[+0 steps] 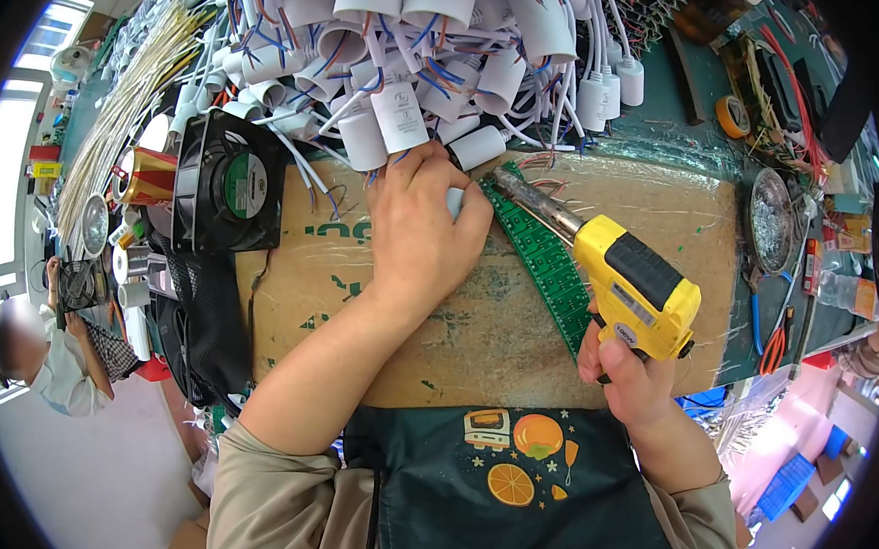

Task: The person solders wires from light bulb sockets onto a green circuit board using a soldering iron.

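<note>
My right hand (618, 369) grips a yellow and black soldering gun (639, 289) by its handle. The gun's metal barrel points up and left, and its tip lies over the upper end of a green circuit board strip (540, 264). My left hand (426, 216) is closed at the front of a heap of white lamp sockets (398, 118) with blue and brown wire ends. A small pale piece shows between its thumb and fingers, mostly hidden. Just right of those fingers lies a white socket with a black band (480, 148).
The brown cardboard mat (362, 318) covers the bench front. A black fan (231, 186) and a red-gold can (144, 176) stand left. Orange tape (732, 116), a metal dish (773, 219) and orange-handled pliers (773, 348) lie right. Another person (57, 364) sits far left.
</note>
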Tool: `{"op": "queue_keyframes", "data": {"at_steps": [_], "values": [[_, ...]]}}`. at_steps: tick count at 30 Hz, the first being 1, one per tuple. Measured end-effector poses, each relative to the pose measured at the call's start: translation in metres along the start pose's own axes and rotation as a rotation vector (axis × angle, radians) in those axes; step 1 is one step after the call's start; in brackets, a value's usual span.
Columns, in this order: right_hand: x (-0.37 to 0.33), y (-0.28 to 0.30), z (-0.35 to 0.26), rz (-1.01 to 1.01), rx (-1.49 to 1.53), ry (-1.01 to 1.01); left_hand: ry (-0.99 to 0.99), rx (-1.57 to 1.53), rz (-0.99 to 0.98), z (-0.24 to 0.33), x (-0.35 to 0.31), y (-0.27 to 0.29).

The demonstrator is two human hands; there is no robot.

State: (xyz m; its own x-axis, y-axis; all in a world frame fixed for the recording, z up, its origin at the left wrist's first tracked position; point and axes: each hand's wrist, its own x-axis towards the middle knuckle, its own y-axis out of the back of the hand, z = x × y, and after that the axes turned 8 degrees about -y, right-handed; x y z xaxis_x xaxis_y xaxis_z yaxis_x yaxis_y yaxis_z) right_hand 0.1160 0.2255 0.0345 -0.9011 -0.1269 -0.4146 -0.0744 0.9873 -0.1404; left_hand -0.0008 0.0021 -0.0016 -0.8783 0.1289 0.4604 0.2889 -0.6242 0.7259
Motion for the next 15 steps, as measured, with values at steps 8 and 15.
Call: {"op": "queue_keyframes", "data": {"at_steps": [8,15], "values": [[0.0000,0.0001,0.0007,0.003,0.014,-0.011,-0.008,-0.002,0.003,0.0004,0.0002,-0.0011],[0.0018,-0.0025,-0.0024,0.004,0.004,-0.017,-0.029,0.011,0.026,-0.0011,-0.0007,-0.0026]]}}
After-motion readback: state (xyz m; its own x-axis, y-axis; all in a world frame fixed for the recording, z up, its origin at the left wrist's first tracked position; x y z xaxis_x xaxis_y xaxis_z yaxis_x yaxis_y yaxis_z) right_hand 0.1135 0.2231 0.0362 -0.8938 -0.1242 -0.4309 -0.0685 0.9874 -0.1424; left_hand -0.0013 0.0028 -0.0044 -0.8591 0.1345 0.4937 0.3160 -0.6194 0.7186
